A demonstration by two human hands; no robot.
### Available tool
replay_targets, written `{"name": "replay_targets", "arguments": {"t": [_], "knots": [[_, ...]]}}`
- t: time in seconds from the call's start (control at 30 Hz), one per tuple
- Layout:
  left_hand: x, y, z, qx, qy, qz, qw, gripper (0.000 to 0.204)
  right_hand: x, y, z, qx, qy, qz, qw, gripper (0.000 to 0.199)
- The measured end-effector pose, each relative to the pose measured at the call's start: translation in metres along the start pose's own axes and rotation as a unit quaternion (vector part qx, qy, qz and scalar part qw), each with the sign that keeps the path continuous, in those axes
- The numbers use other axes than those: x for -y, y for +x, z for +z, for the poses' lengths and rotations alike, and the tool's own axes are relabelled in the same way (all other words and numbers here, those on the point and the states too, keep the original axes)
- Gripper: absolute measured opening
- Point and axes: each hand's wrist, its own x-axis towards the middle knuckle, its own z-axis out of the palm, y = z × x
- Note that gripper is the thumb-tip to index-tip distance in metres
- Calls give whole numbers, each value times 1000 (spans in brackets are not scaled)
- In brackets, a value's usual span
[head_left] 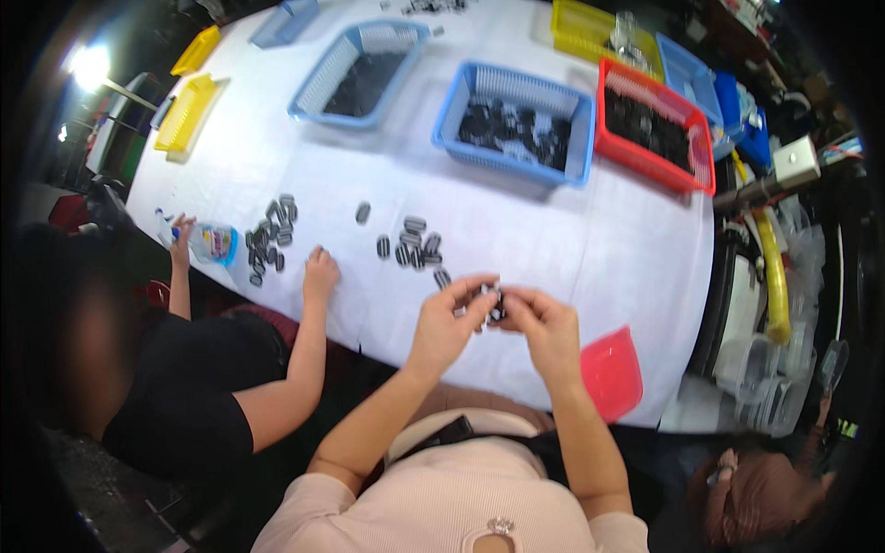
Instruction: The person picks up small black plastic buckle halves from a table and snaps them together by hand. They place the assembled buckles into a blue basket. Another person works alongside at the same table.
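Observation:
My left hand [447, 323] and my right hand [544, 324] meet over the near edge of the white table [572, 240], both pinching one small black and white oval part [495, 302] between the fingertips. Several more of these oval parts [415, 247] lie loose on the table just beyond my hands. A second cluster of the same parts [269, 238] sits further left.
A person in black sits at my left, one hand [320, 274] resting on the table, the other on a plastic bottle [210, 243]. Blue baskets [516, 124] [361, 74] and a red basket [654, 127] hold dark parts. A red tray [611, 373] lies by my right hand. Yellow baskets [186, 112] stand farther off.

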Motion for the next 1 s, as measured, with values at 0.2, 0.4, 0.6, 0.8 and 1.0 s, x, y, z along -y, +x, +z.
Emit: {"name": "replay_targets", "arguments": {"t": [0.2,0.4,0.6,0.8,1.0], "knots": [[28,5,7,-17,-286,-39,957,21,-19,-4,21,-21,27,-86,996,14],[27,-3,24,-63,-381,-48,921,21,-32,-7,28,-67,-1,-142,988,14],[21,-4,27,-53,-450,-66,889,20,-34,-12,29,-90,-177,-227,954,18],[30,4,25,-71,-468,-163,866,26,-38,-15,28,-105,-287,-342,889,18],[22,-1,39,-67,-428,-93,896,28,-36,-5,22,-114,-90,-214,966,14]]}}
